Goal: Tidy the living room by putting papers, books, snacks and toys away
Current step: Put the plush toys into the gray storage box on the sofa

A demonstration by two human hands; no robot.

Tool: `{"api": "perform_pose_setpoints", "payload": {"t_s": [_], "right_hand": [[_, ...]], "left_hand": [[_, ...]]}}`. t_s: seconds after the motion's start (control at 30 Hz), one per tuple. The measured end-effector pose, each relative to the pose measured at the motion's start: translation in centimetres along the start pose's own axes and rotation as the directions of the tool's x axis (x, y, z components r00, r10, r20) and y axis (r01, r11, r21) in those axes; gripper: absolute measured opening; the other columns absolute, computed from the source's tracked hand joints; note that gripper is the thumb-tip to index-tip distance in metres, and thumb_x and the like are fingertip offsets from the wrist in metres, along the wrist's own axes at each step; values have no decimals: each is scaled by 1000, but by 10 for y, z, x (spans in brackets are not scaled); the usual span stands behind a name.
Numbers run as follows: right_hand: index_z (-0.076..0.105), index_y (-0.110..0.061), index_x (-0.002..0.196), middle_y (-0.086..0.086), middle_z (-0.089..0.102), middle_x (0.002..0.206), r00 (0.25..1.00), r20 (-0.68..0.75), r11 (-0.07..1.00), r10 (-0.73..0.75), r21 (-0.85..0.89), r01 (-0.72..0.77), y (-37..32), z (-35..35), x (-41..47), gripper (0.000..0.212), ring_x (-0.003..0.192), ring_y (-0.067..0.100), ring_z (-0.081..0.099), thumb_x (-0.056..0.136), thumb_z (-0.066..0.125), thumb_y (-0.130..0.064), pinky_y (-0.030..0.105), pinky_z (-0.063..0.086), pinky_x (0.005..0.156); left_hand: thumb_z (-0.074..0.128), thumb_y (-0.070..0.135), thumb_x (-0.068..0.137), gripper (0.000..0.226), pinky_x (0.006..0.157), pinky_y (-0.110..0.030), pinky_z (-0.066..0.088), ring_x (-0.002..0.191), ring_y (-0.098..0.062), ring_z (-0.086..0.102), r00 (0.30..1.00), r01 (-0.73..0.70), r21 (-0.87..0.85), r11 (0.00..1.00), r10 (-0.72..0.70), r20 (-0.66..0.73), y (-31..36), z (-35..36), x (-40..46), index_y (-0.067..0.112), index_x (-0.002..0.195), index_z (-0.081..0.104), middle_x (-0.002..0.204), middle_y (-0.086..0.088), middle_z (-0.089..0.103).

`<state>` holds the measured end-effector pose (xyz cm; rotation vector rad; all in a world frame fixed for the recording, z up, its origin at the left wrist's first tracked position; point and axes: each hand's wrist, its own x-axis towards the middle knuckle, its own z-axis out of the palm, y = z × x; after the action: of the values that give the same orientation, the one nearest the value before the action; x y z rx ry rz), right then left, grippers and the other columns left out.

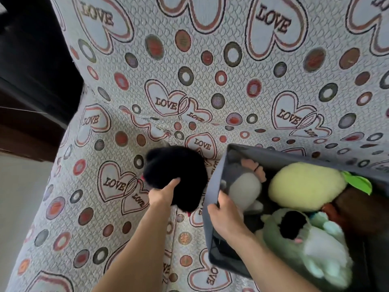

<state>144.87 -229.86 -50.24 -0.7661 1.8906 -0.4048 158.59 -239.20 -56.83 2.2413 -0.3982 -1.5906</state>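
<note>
Black plush toy (179,175) lies mid-frame on the sofa (210,81); left hand (163,193) grips it, fingers curled. Right hand (224,216) pinches the gray bin (212,186) rim, lower right.

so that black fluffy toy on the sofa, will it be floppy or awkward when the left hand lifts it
The black plush toy looks soft and furry, so it will probably sag rather than hold its shape. It is likely light for its bulk, like the stuffed toys in the grey bin. The left hand touches only its edge, so it may dangle from there.
</note>
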Motion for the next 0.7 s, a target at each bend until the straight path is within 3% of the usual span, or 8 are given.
{"api": "perform_pose_setpoints", "payload": {"t_s": [0.1, 0.2, 0.33, 0.4, 0.47, 0.5, 0.6, 0.7], "right_hand": [[46, -13, 127, -3, 51, 93, 1000, 12, 1000, 6, 22, -6, 3, -4, 3, 32, 77, 13, 44, 96, 41, -12, 18, 29, 59], [47, -15, 124, 2, 58, 100, 999, 47, 997, 12, 77, -16, 4, -11, -1, 27, 85, 18, 55, 97, 44, -17, 28, 41, 70], [51, -33, 115, -5, 67, 107, 999, 34, 987, -18, 162, 12, 10, -19, -5, 24, 99, 20, 62, 91, 51, -33, 42, 51, 90], [51, -41, 117, -5, 67, 107, 999, 30, 983, -43, 180, 37, 14, -24, -10, 32, 102, 21, 62, 85, 50, -44, 45, 51, 92], [55, -38, 118, -4, 66, 108, 996, 36, 962, -79, 266, 67, 14, -36, -20, 27, 99, 18, 62, 91, 53, -34, 39, 52, 89], [56, -35, 113, -3, 66, 103, 996, 39, 944, -85, 322, 68, 15, -44, -28, 24, 93, 16, 62, 94, 54, -22, 33, 52, 83], [60, -24, 106, -2, 68, 95, 998, -18, 915, -68, 398, 69, 32, -76, -50, 22, 90, 16, 65, 92, 58, -8, 34, 55, 82], [60, -23, 105, -5, 67, 94, 996, -87, 922, -27, 382, 58, 64, -104, -63, 28, 95, 17, 65, 91, 52, -1, 38, 54, 89]], "left_hand": [[79, 32, 76, 68, 95, -34, 45, 114, -35, 59, 993, -93, 50, 994, 96, -67, 13, 2, -22, -5, 126, 52, 124, -21, 61], [79, 32, 75, 54, 97, -40, 51, 104, -32, 64, 981, -178, -83, 981, 170, -91, 25, -5, -52, 2, 114, 57, 115, -18, 64], [73, 38, 80, 50, 103, -41, 45, 101, -23, 58, 963, -269, -271, 924, 257, -80, 32, -16, -101, 9, 113, 51, 105, -9, 57], [74, 47, 75, 67, 105, -45, 43, 101, -21, 57, 961, -268, -277, 923, 278, -5, 29, -17, -123, 5, 120, 49, 111, -10, 57], [80, 59, 57, 89, 102, -47, 46, 104, -20, 63, 943, -280, -248, 927, 314, 109, 22, -12, -146, 5, 123, 52, 116, -8, 64], [83, 58, 52, 89, 98, -45, 50, 102, -21, 66, 929, -301, -227, 926, 339, 151, 17, -7, -158, 6, 120, 57, 113, -8, 68], [81, 38, 68, 48, 84, -38, 58, 92, -19, 71, 887, -394, -118, 911, 411, 209, -5, 15, -189, 10, 105, 69, 99, -7, 74], [80, 33, 71, 28, 84, -47, 58, 89, -22, 71, 876, -421, -34, 906, 417, 242, -27, 38, -206, 18, 92, 70, 93, -6, 74]]}}
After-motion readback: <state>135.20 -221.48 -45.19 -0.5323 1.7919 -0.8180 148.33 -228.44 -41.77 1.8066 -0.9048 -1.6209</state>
